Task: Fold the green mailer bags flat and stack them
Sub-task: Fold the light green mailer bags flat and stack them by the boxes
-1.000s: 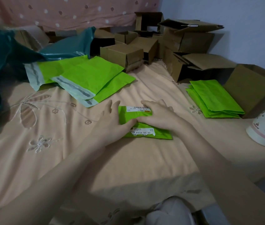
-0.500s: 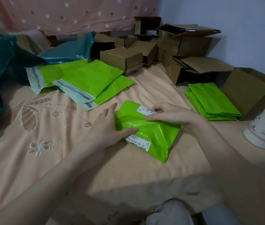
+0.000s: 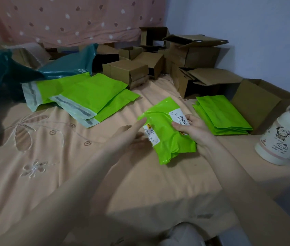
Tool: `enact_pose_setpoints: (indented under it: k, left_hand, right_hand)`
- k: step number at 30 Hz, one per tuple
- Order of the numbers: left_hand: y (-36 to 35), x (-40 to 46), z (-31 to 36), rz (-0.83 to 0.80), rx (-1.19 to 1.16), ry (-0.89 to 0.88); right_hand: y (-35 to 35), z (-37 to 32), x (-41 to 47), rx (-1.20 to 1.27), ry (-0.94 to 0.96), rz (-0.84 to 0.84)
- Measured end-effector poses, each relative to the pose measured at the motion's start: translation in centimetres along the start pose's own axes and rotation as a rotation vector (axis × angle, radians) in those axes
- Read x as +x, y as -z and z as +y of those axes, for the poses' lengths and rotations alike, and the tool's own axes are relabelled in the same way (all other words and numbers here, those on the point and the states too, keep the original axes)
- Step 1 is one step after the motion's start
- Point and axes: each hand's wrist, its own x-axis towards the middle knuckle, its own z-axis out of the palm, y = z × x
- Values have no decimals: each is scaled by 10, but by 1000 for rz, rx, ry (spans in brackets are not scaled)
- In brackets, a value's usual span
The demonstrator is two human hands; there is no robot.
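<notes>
A folded green mailer bag (image 3: 165, 132) with white barcode labels is lifted off the peach sheet, tilted. My right hand (image 3: 192, 129) grips its right side, thumb on top. My left hand (image 3: 131, 134) is at its left edge, fingers extended and touching the bag's corner. To the right lies a neat stack of folded green bags (image 3: 220, 114). At the back left several unfolded green mailer bags (image 3: 85, 93) lie flat and overlapping, with pale adhesive flaps.
Several brown cardboard boxes (image 3: 126, 71) crowd the back and right. One open box (image 3: 258, 102) sits right behind the stack. A white jar (image 3: 284, 135) stands at the right edge. Dark teal plastic bags (image 3: 2, 73) pile up at the left.
The folded bag was pressed flat on the sheet under both hands; it has since been lifted and carried to the right, toward the stack, in my right hand's grip.
</notes>
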Motion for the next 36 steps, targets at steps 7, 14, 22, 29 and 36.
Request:
enact_pose_setpoints:
  k: [7,14,22,29,36]
  left_hand:
    - [-50,23,10,-147,-109,-64]
    - [-97,60,24,-114,-85,-102]
    - [-167,107,35,-64,138,-229]
    - [-197,142,42,-44,608,-516]
    - [-204,157,25,104,931,-654]
  right_hand:
    - [26,-11,7,28,68,116]
    - [75,-20,24,-395,194,338]
    - [126,-27,51,-885,241,567]
    - [142,-30,80,-1175,267,647]
    - [139,-16,91,-1404,378,464]
